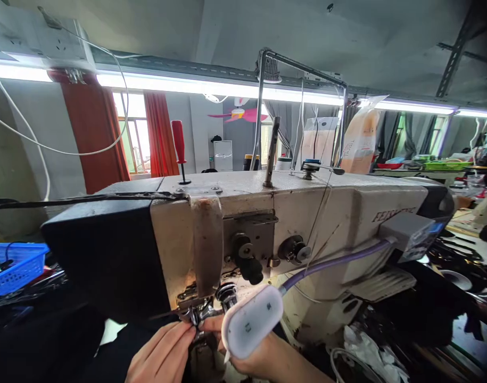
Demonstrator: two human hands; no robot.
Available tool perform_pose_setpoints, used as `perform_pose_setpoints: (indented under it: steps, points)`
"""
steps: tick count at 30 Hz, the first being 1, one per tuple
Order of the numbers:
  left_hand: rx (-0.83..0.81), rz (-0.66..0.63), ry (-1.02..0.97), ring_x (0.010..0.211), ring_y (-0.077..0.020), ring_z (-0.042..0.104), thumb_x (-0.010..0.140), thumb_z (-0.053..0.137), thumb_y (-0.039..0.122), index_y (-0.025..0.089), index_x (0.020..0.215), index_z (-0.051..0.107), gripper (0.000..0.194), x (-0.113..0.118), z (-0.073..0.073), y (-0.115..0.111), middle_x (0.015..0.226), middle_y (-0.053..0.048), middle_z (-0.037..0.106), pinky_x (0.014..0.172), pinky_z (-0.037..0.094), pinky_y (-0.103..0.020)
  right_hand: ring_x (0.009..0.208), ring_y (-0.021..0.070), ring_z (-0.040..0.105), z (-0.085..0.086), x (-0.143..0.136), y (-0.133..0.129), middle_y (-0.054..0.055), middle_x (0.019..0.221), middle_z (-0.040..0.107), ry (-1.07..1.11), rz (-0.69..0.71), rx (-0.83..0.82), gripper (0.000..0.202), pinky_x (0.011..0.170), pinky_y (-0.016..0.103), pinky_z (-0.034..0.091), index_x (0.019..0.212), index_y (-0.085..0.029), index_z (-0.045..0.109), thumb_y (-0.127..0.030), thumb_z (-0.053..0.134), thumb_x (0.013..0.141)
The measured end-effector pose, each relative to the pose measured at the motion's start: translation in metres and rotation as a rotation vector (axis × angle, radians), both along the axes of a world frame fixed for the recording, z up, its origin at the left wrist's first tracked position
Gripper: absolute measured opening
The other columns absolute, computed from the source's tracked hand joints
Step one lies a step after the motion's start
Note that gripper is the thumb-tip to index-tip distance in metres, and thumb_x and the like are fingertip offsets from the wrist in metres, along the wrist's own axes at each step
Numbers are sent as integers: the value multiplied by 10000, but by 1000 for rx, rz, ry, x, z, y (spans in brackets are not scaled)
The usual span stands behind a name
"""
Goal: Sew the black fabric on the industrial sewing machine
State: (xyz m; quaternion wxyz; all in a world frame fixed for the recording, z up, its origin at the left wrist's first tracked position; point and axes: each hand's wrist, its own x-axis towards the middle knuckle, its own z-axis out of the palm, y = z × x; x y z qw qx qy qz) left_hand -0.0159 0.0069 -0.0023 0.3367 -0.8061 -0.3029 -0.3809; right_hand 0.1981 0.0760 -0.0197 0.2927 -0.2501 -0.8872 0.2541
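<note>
A worn cream industrial sewing machine fills the middle of the head view. My left hand is at the bottom centre, its fingertips pinched together right at the needle and presser foot. My right hand comes in from the lower right and also reaches the needle area; a white oval lamp head on a purple gooseneck covers most of it. Dark fabric lies under the hands. Whether either hand holds thread or fabric is hidden.
A blue plastic basket stands at the left edge. A red-handled screwdriver stands upright on top of the machine, beside a metal thread stand. Cluttered work tables lie at the right. White cables hang at upper left.
</note>
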Motion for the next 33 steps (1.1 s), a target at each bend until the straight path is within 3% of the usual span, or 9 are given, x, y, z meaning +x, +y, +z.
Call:
perform_pose_setpoints:
  steps: [5, 8, 15, 20, 24, 33]
  points:
    - [74, 4, -146, 794, -157, 744, 899, 524, 24, 126, 895, 704, 207, 3, -5, 11, 810, -46, 773, 805, 625, -242, 953, 228, 638, 1, -2, -1, 23, 761, 672, 11, -35, 55, 208, 755, 257, 509, 902, -200, 700, -173, 539, 773]
    - [66, 13, -163, 799, -160, 746, 879, 558, 23, 139, 909, 708, 192, 2, -9, 14, 818, -34, 773, 826, 624, -248, 999, 237, 634, 7, 0, -4, 28, 827, 690, 29, -28, 73, 193, 825, 280, 501, 881, -212, 700, -200, 537, 781]
    - [94, 18, -169, 760, -157, 748, 887, 541, 37, 162, 900, 713, 214, 1, -8, 15, 796, -20, 766, 794, 633, -245, 1013, 257, 641, 15, 0, -8, 57, 941, 715, 56, -80, 82, 212, 773, 284, 509, 908, -218, 703, -191, 548, 767]
    - [61, 30, -197, 794, -164, 739, 892, 539, 35, 148, 900, 707, 202, 3, -7, 15, 823, -44, 752, 792, 633, -255, 986, 222, 655, 10, 1, -10, 66, 1044, 725, 71, -94, 71, 295, 857, 266, 500, 990, -188, 707, -177, 524, 759]
    - [20, 6, -216, 827, -160, 724, 890, 539, 20, 143, 907, 699, 202, 2, -7, 15, 845, -56, 740, 809, 627, -267, 967, 208, 663, 11, 1, -12, 60, 1029, 733, 71, -74, 76, 299, 915, 277, 483, 981, -189, 707, -163, 510, 757]
    - [-24, -54, -193, 873, -148, 712, 882, 535, -5, 147, 945, 696, 230, -3, -8, 16, 865, -50, 745, 831, 613, -253, 877, 188, 639, 18, 4, -18, 49, 916, 720, 82, -112, 161, 249, 839, 260, 480, 884, -195, 712, -161, 499, 758]
